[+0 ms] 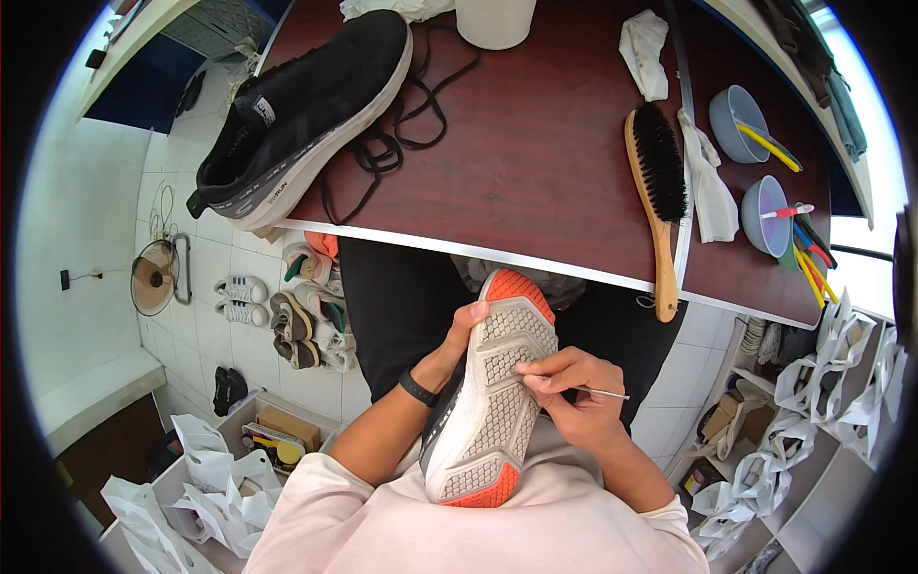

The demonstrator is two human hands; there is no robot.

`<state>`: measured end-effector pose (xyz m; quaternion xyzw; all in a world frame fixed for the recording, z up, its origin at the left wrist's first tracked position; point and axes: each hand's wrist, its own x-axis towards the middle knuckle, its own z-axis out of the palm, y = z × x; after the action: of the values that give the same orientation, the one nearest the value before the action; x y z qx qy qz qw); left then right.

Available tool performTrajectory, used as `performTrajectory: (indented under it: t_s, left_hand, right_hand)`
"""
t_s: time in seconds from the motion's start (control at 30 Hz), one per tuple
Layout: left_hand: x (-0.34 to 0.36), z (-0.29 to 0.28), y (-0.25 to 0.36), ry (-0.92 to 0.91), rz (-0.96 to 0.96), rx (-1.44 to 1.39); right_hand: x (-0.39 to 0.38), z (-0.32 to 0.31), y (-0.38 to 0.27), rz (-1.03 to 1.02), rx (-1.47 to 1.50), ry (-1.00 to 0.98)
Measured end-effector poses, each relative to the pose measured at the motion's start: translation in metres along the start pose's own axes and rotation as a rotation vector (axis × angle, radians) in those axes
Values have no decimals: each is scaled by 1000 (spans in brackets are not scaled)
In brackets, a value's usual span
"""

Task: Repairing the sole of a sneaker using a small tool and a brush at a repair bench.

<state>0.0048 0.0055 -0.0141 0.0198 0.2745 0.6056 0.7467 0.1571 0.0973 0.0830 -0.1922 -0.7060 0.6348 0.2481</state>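
Observation:
A running shoe [499,415] is turned sole up over my lap, one end against my shirt. Its grey tread has a hexagon pattern, with orange patches at both ends. My left hand [457,342] is closed round the shoe's side near the far end, the thumb at the sole's edge. In a pinch, my right hand [578,390] holds a thin metal pick [607,392] slanted across the sole. Its working tip meets the tread near the middle, partly hidden by my fingers. The black shoe [316,110] lies on the table's left, unlaced.
On the dark red table [535,153] are a loose black lace [378,158], a wooden brush [658,191] overhanging the front edge, white cloths [710,182], two small bowls [736,124] with toothbrushes, and a white container [494,21]. Shoes [296,330] and bags [765,469] surround me.

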Motion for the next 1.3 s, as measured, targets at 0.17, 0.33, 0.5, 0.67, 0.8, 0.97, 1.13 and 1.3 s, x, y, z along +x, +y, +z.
performTrajectory:
  t_s: [0.17,0.33,0.5,0.67,0.8,0.97,1.13,1.3]
  left_hand:
    - [-1,4,1,58,-2,8]
    - [1,0,1,0,4,-11]
    - [1,2,2,22,6,4]
    - [0,0,2,12,5,14]
    - [0,1,2,15,26,31]
    - [-1,0,0,27,6,27]
    - [1,-4,-1,-13,-9,-40]
    - [2,-2,-1,59,27,17]
  right_hand:
    - [-1,-2,3,31,-41,79]
    - [1,-1,0,11,-42,31]
    - [-1,2,4,-17,-147,122]
    - [1,1,2,-105,-208,61]
    - [3,-1,6,-184,-196,58]
    - [-3,-2,3,-121,-252,67]
    - [3,2,5,-265,-232,23]
    - [-3,1,6,-103,-245,106]
